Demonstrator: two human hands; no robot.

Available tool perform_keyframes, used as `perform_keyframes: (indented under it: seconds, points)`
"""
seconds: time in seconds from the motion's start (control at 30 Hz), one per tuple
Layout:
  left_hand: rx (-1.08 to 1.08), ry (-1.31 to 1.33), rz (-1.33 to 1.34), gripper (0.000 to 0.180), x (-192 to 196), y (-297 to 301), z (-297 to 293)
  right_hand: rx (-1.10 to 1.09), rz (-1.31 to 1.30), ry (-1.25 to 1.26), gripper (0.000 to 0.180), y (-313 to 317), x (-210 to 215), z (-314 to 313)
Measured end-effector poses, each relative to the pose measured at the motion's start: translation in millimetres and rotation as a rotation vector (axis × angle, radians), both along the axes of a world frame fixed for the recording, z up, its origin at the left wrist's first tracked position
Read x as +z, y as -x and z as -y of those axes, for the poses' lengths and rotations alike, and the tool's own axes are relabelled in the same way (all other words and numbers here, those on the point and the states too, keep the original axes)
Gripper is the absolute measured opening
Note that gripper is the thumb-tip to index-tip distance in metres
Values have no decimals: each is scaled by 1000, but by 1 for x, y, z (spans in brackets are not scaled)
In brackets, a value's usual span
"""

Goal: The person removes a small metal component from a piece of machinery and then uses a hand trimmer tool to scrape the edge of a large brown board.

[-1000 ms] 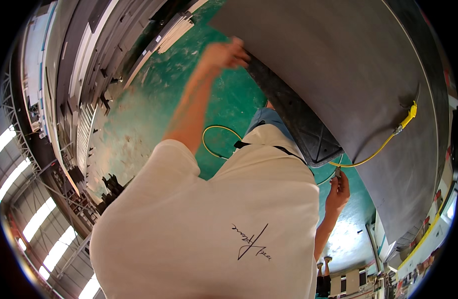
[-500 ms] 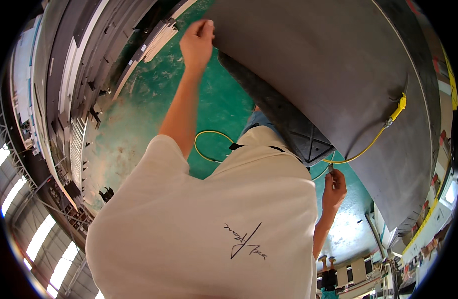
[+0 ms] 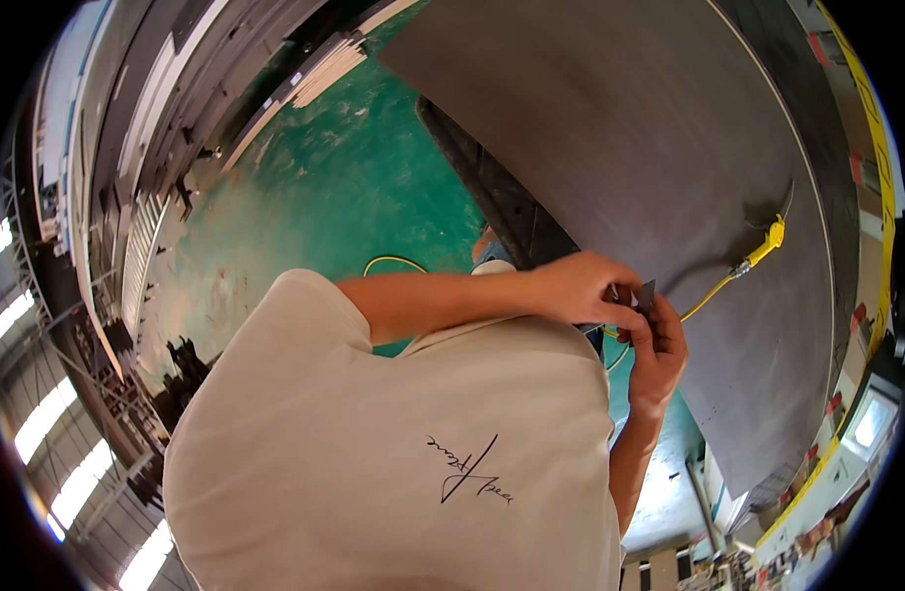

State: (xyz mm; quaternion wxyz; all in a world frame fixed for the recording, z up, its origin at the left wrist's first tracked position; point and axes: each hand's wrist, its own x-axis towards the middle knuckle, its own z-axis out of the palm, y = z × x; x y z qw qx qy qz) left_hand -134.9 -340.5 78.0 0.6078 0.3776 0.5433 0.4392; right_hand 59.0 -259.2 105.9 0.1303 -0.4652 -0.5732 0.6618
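Note:
My left hand (image 3: pixel 592 286) reaches across my body and meets my right hand (image 3: pixel 661 353) at the near edge of a large dark grey panel (image 3: pixel 610 128). Between the fingers of both hands is a small, flat, dark piece (image 3: pixel 646 295) with a pointed corner. Its exact kind does not show. Both hands are closed around it, with some fingertips hidden behind the other hand. On the panel, farther right, lies a yellow air blow gun (image 3: pixel 768 241) on a yellow hose (image 3: pixel 707 301).
Under the panel is a black ribbed support (image 3: pixel 517 212). A loop of hose (image 3: pixel 393 260) lies on the green floor (image 3: pixel 305 197). Stacked long boards and profiles (image 3: pixel 177 89) stand at the left. A yellow strip (image 3: pixel 881 148) runs along the far right.
My left hand has left the panel's far-left edge and come right and nearer, joining my right hand at the small dark piece. My right hand has stayed close to its place.

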Motion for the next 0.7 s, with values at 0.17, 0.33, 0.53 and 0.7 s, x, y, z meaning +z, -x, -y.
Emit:
perform_keyframes:
  seconds: [0.17, 0.33, 0.53, 0.7]
  points:
    - [262, 21, -52, 30, 13, -54, -16, 192, -71, -155, 44, -34, 3, -29]
    - [476, 131, -191, 26, 13, -118, 3, 366, -143, -12, 45, -77, -10, -51]
    - [763, 383, -217, 27, 27, -179, 35, 458, -211, -46, 31, -117, -35, -81]
    - [846, 436, -259, 34, 21, -211, 46, 634, -107, -32, 28, -133, -43, -99]
